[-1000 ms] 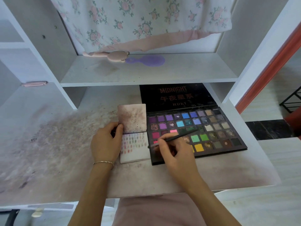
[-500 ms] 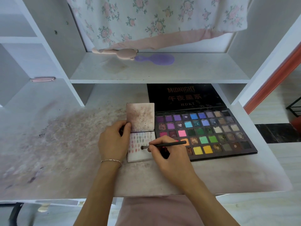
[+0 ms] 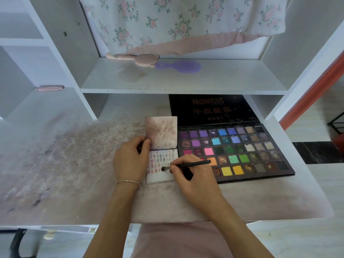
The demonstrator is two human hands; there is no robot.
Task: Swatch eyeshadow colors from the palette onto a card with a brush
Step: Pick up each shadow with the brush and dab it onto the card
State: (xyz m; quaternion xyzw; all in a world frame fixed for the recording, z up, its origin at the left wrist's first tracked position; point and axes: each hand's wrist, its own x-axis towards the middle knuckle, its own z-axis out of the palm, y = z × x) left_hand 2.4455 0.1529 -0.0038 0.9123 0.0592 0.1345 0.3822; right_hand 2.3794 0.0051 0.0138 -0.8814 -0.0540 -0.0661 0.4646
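Now right hand (image 3: 193, 175) pinches brush (image 3: 186, 165), tip on card (image 3: 162, 164); left hand (image 3: 130, 157) grips card edge.

Card (image 3: 161, 175) lies on desk (image 3: 74, 174), just left of open palette (image 3: 242, 155), touching its edge. Card's flap (image 3: 161, 132) stands up behind it. Palette lid (image 3: 210, 108) lies back under shelf (image 3: 182, 84). Left hand (image 3: 130, 159) sits at card's left edge w/ thumb on flap. Right hand (image 3: 193, 177) is in front of palette's left end; brush (image 3: 186, 165) runs across it, tip on card, handle over the pans. On shelf behind: hairbrush (image 3: 178, 66), w/ another item just left, touching.
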